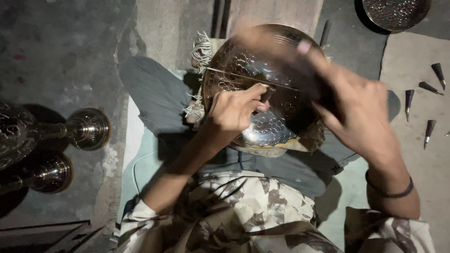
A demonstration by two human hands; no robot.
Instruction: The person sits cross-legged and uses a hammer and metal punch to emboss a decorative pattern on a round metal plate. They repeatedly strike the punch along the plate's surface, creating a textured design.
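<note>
Fingers (253, 96) of the left hand (232, 115) pinch a short dark punch (268, 93) against the hammered metal bowl (262, 89) on the lap, its long axis pointing up-right; the blurred right hand (361, 112) grips a dark handle (307, 61) just above

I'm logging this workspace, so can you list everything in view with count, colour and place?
hammered metal bowl: one, brass-toned, on the lap
punch: one, dark, tip against the bowl
second bowl: one, metallic, top right, partly cut off
pointed punches: five or so, dark, on the floor at right
metal stands: two, dark shiny, floor at left
left hand: gripping the punch
right hand: raised, blurred, holding a dark tool
</note>
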